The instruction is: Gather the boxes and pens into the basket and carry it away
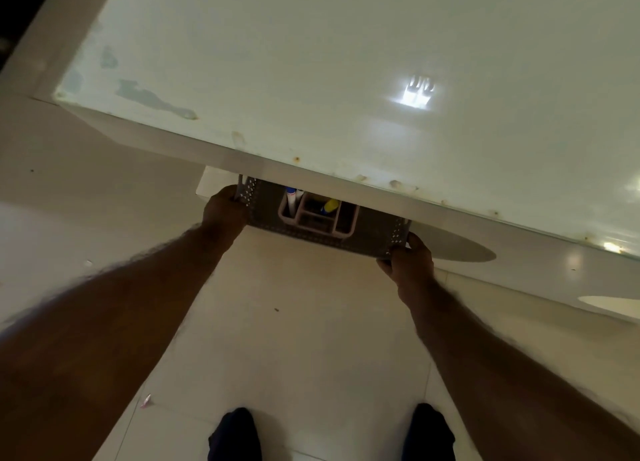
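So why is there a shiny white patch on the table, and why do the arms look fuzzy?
Head view: the patch is glare, a lamp reflected in the glossy white tabletop; the room is dim, and the arms' edges are smeared by motion blur; the grey perforated plastic basket sits in the table's shadow; the wide lens makes the table's edges splay.

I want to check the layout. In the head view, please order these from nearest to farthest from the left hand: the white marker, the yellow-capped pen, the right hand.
1. white marker, in the organizer's left compartment
2. yellow-capped pen, middle compartment
3. right hand, gripping the basket's opposite end

The left hand grips the basket's left end.
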### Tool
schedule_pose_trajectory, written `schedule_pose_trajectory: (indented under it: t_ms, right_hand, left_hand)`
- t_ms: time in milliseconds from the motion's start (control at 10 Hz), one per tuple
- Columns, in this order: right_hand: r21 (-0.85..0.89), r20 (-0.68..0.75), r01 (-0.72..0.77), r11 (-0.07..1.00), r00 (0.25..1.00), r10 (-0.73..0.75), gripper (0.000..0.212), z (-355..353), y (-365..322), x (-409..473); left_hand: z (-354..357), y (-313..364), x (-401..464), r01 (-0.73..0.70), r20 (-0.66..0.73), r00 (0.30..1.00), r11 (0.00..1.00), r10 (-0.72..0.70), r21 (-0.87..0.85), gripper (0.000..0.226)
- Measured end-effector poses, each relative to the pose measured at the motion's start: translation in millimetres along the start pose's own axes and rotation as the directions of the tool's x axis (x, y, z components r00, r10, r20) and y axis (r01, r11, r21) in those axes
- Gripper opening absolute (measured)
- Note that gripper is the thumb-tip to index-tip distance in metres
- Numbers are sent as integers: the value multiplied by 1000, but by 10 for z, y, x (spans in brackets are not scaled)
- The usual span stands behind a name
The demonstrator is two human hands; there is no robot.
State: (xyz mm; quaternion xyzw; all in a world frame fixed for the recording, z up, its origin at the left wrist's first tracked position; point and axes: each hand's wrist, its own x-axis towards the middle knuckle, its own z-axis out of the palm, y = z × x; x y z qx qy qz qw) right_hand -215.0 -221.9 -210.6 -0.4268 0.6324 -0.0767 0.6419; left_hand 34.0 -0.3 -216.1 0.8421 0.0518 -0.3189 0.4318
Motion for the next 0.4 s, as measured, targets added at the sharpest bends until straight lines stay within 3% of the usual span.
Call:
schedule_pose_trajectory:
  t_ms: [100, 200, 300, 400]
  right_hand:
    - [13, -17, 11, 1000, 1000, -10, 51, 34, 17, 69]
    - [36, 1, 10, 999, 1000, -10, 46, 37, 22, 98]
    - [195, 88, -22, 981, 996, 5, 39, 22, 28, 93]
    - [268, 82, -55, 962, 996, 34, 44, 12, 13, 86]
  left_hand:
    - [61, 117, -15, 19, -2, 1000, 999, -19, -41, 42]
    - [92, 273, -118, 26, -11, 1000, 991, -27, -128, 27]
    - [101, 281, -106, 1, -31, 999, 990, -5, -141, 35]
    - [96, 264, -148, -23, 1, 1000, 996, 23, -85, 53]
